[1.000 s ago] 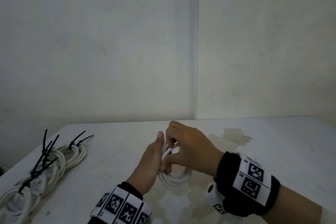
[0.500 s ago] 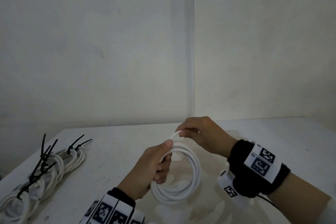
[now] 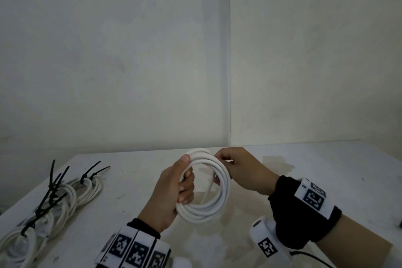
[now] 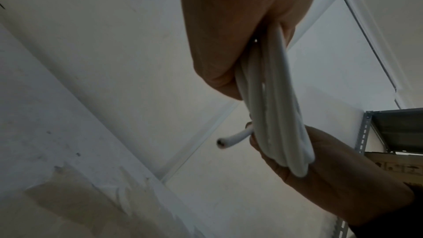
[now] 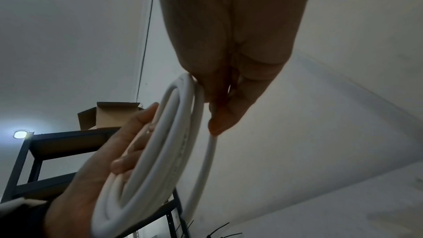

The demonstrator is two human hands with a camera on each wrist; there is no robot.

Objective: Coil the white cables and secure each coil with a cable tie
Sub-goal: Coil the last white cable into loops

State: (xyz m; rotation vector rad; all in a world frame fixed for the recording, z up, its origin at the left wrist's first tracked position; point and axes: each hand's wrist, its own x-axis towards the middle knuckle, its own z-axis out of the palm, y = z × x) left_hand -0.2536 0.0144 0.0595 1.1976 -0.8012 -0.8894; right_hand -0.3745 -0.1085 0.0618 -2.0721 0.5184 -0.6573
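A round coil of thick white plastic cable (image 3: 208, 189) is held upright above a pale, stained tabletop (image 3: 326, 172). The left hand (image 3: 171, 193) is wrapped around the coil's left side, fingers curled through the loop. The right hand (image 3: 241, 169) pinches the coil's upper right strand. A loose cable end (image 4: 233, 139) is seen poking out. Finished white coils bound with black cable ties (image 3: 52, 198) lie at far left.
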